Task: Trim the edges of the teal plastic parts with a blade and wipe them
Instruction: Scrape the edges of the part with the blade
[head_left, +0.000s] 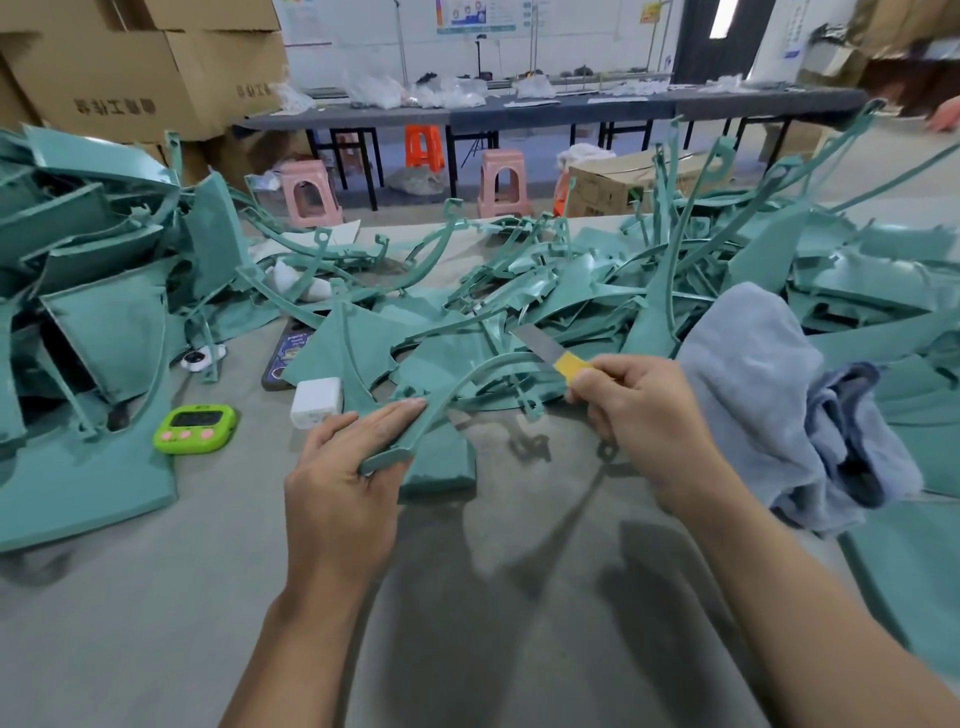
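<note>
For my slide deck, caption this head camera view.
Left hand steadies a curved teal part while right hand applies the blade.

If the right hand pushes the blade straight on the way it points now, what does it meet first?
Probably the curved teal strip held by the left hand. The blade in the right hand points up-left, with its tip at that strip; depth is unclear, so it may reach the pile of teal parts behind.

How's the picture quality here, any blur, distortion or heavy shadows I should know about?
Head view: wide-angle distortion bends the far table and the edges of the frame; soft dark shadows of the arms fall on the grey work surface below the left hand and right hand; the blade and the curved teal part are fairly sharp, while the background posters are blurred; lighting is even, no strong glare.
</note>
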